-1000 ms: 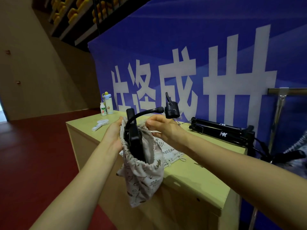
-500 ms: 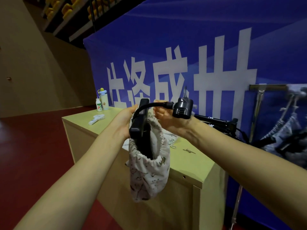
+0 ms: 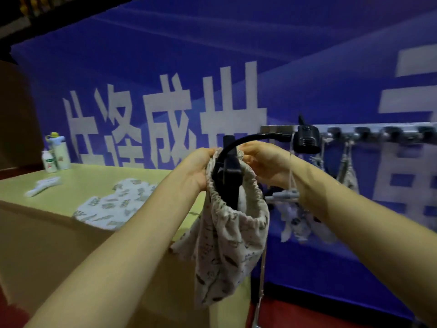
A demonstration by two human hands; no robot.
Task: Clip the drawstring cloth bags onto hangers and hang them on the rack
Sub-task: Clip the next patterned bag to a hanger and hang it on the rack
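Note:
I hold a patterned drawstring cloth bag [image 3: 227, 245] up in front of me by its gathered rim. My left hand [image 3: 196, 166] grips the rim's left side and my right hand [image 3: 264, 162] grips its right side. A black clip hanger [image 3: 230, 176] sits in the bag's mouth, and its curved black arm ends in a clip head [image 3: 307, 140] close to the left end of the metal rack bar [image 3: 350, 129]. Other bags [image 3: 305, 218] hang on the rack on the right. Another patterned bag [image 3: 115, 204] lies flat on the table.
The light wooden table [image 3: 47, 223] stands at the left, with two bottles [image 3: 56, 155] at its far corner and a small white object [image 3: 42, 184] near them. A blue banner [image 3: 236, 67] with white characters fills the background. Red floor shows below the rack.
Both hands have carried the bag and hanger right and up, away from the table. The view has turned right, and more of the rack with its hanging bags has come into sight.

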